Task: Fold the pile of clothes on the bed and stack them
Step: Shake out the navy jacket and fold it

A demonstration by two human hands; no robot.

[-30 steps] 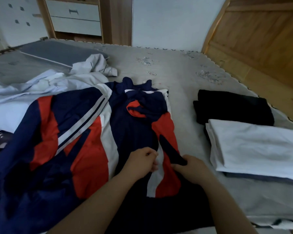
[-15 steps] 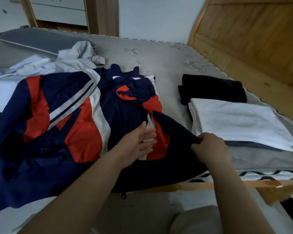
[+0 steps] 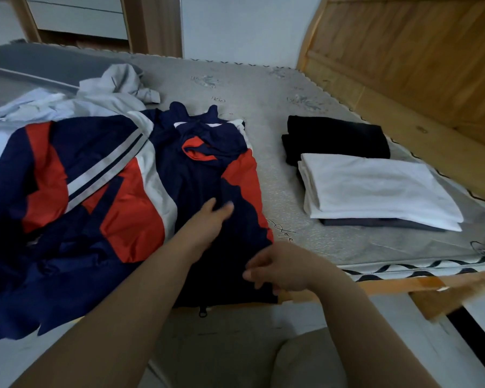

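Two hands at work on one jacket [image 3: 118, 186], navy, red and white, spread across the near left of the bed [image 3: 263, 88]. Changed in the last second: zip edges, then pinched together in both hands at the jacket's middle, now released. Left hand [image 3: 207, 219] laid flat on the navy front panel, fingers straight, holding nothing. Right hand [image 3: 280, 270] brought back from the right hem to the near hem, fingers loosely bent over the cloth; firm grip or mere touch cannot be told. Right front panel now lying flatter, hem drawn to the bed's near edge. Judged: smoothing stage, jacket laid out, no fold yet made.

Count:
- One jacket, unfolded.
- One stack [image 3: 375, 189] at right, well apart from the jacket: white piece on top, one dark layer beneath.
- One black piece [image 3: 333, 138], folded, just beyond the stack and touching it.
- One loose heap [image 3: 101, 93] of pale clothes at far left, number of garments not countable.
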